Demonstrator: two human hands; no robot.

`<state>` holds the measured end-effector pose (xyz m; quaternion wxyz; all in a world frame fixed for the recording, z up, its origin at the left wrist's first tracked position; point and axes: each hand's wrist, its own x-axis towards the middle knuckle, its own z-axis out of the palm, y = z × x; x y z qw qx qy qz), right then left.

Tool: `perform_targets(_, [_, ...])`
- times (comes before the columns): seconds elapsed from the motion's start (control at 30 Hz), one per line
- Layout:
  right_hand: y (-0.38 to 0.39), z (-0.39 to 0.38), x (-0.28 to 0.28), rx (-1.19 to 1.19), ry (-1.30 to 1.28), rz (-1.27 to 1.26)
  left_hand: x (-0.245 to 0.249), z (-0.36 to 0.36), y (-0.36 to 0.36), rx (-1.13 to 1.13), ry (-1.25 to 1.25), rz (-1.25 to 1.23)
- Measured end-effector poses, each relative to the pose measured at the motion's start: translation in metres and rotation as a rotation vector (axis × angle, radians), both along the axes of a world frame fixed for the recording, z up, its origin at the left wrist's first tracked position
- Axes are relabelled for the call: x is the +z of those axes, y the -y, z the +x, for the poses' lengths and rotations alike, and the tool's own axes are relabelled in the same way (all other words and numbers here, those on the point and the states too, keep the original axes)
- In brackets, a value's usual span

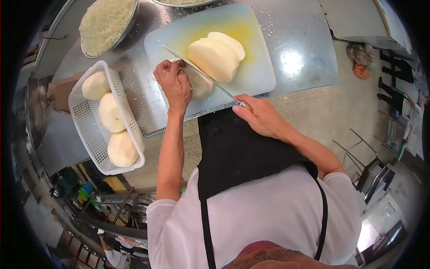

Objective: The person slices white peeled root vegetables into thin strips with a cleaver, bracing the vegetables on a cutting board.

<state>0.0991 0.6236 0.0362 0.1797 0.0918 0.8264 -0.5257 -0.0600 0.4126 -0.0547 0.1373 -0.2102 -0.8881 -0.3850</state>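
Observation:
My right hand is closed round the wooden handle of a knife. Its long blade slants up and left across a white cutting board. Against the blade's near side lies an uncut piece of jicama, a large, peeled, pale root. My left hand grips this piece from the left, fingers curled near the blade and partly hiding it. Just beyond the blade, thick jicama slices lean together in an overlapping stack on the board's yellow-stained middle.
Left of the board, a white plastic basket holds 3 peeled roots. A metal bowl of pale shreds stands at the upper left, with part of another bowl at the top. Scraps dot the steel table. Other people appear at the far right and lower left.

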Motion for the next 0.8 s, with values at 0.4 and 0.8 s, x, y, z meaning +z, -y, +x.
perform_targets(0.4, [0.03, -0.05, -0.063, 0.037, -0.121, 0.081, -0.01, -0.001, 0.001, 0.014, 0.01, 0.063])
perform_targets(0.8, [0.027, -0.029, -0.069, 0.028, -0.009, 0.092, -0.008, 0.002, 0.003, -0.009, 0.004, 0.081])
